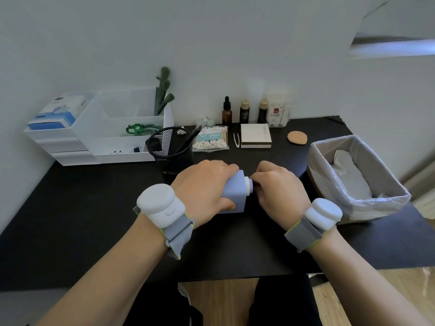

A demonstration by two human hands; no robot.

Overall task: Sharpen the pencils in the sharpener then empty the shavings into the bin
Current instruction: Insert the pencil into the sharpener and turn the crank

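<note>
My left hand (202, 184) wraps the blue sharpener (235, 192), fingers curled over its top and thumb under the near side, pinning it to the black desk (70, 220) at centre. At three o'clock of it my right hand (280, 191) has its fingers bunched at the white round end (249, 185); whether they pinch a pencil or a crank I cannot tell, it is hidden. I judge the sharpener a light, rigid plastic box with smooth sides, likely to skid, so the broad body is the place to hold. Further off at two o'clock sits the lined bin (386, 184), near but apart. At eleven o'clock stands the mesh pen cup (169, 144)
</note>
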